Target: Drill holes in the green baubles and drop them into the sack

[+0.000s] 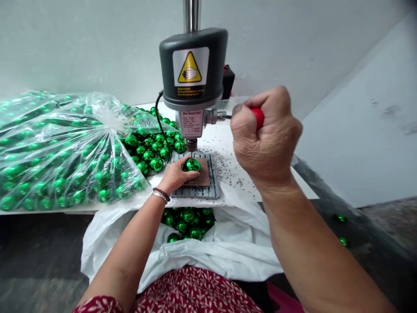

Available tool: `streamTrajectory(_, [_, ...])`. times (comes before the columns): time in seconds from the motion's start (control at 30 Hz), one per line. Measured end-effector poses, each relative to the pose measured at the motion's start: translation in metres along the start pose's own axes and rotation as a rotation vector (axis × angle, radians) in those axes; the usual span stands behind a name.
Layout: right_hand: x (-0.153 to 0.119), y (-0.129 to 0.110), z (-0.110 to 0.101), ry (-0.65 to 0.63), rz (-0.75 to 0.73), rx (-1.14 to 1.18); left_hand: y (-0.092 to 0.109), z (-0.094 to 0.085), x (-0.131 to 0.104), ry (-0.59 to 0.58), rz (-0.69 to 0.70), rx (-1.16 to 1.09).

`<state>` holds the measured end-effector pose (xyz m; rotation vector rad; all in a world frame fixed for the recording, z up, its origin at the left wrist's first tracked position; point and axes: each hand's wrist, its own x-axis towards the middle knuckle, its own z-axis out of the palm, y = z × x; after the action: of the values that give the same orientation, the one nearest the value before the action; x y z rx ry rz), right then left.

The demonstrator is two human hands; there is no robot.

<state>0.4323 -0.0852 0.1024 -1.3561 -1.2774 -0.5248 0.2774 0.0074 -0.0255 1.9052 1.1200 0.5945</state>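
Under the mini bench drill (192, 82), my left hand (176, 174) is closed around a shiny green ball (192, 165). The ball rests on a brown board (203, 176) that lies on the drill's grey base plate (213, 191). Right above the ball is the thin drill bit (191, 154); whether its tip is in the ball I cannot tell. At the drill's right side, my right hand (265, 134) is wrapped round the red knob (259, 117) of the feed lever, and its fingers cover most of it.
A clear plastic bag (110, 117) full of green balls spreads over the table's left, with loose green balls (156, 152) beside it. White cloth (241, 243) below the table edge holds more balls (187, 221). Dark shavings (228, 161) litter the white tabletop. Two balls (341, 218) lie at far right.
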Motion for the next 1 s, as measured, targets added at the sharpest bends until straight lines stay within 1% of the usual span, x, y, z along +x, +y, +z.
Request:
streamTrajectory(0.17, [-0.004, 0.002, 0.000, 0.033, -0.018, -0.033, 0.009, -0.003, -0.005, -0.002, -0.021, 0.052])
streamTrajectory(0.43, [-0.027, 0.009, 0.005, 0.069, -0.054, -0.070, 0.003, -0.001, -0.005, 0.002, -0.006, 0.078])
streamTrajectory(0.67, [-0.043, 0.016, 0.011, 0.100, -0.072, -0.075, 0.008, -0.002, -0.008, 0.011, -0.018, 0.069])
streamTrajectory(0.87, [-0.056, 0.023, 0.015, 0.130, -0.172, -0.069, 0.007, -0.001, -0.009, 0.022, 0.006, 0.044])
streamTrajectory(1.0, [-0.064, 0.026, 0.015, 0.114, -0.221, -0.060, 0.006, -0.001, -0.008, 0.023, 0.013, 0.049])
